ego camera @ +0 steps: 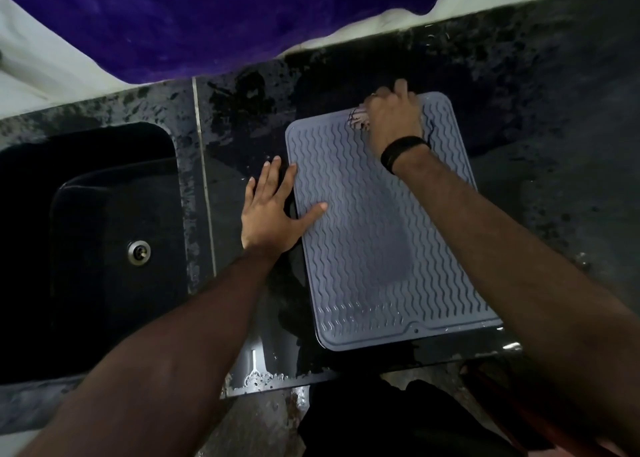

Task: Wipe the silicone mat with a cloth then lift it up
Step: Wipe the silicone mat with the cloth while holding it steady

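Observation:
A grey silicone mat (pixel 374 235) with wavy ridges lies flat on the dark, wet stone counter (pixel 540 110). My right hand (pixel 393 117) is at the mat's far edge, closed on a small pale patterned cloth (pixel 358 119) that peeks out to the left of the fingers. A black band circles that wrist. My left hand (pixel 272 210) lies flat and spread at the mat's left edge, with the thumb and fingertips resting on the mat and the palm on the counter.
A dark sink (pixel 104 235) with a metal drain (pixel 139 253) is set into the counter on the left. A purple and white surface (pixel 207 16) rises behind the counter. The counter's front edge (pixel 284 382) runs just below the mat.

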